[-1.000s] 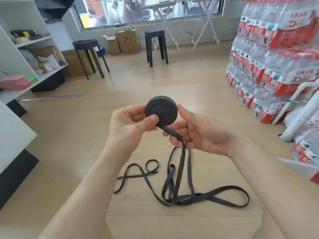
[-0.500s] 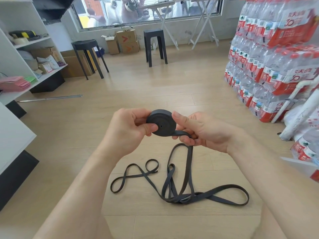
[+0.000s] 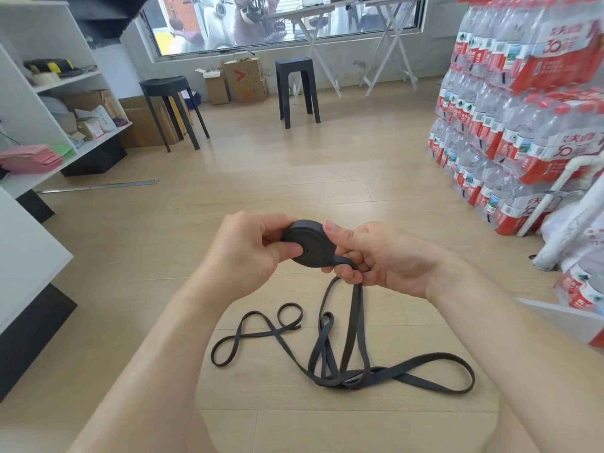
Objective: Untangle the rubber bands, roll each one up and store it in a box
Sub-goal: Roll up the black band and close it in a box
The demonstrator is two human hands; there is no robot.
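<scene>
A black rubber band is partly wound into a flat round roll (image 3: 310, 243) that I hold in front of me. My left hand (image 3: 248, 253) grips the roll from the left, thumb pressed on its face. My right hand (image 3: 376, 256) pinches the roll's right edge with the thumb on top, and its fingers curl round the loose strand coming off it. The rest of the rubber band (image 3: 346, 364) hangs down from my right hand and lies in tangled loops on the wooden floor. No storage box is in view.
White shelving (image 3: 49, 103) stands at the left with a white tabletop edge (image 3: 29, 256) near me. Stacked packs of bottled water (image 3: 523, 119) fill the right side. Two black stools (image 3: 170, 106) and cardboard boxes (image 3: 245, 80) stand by the far window.
The roll has dropped lower and tipped flatter, its face now turned more toward me. Both hands came down with it, and the hanging strand has slackened.
</scene>
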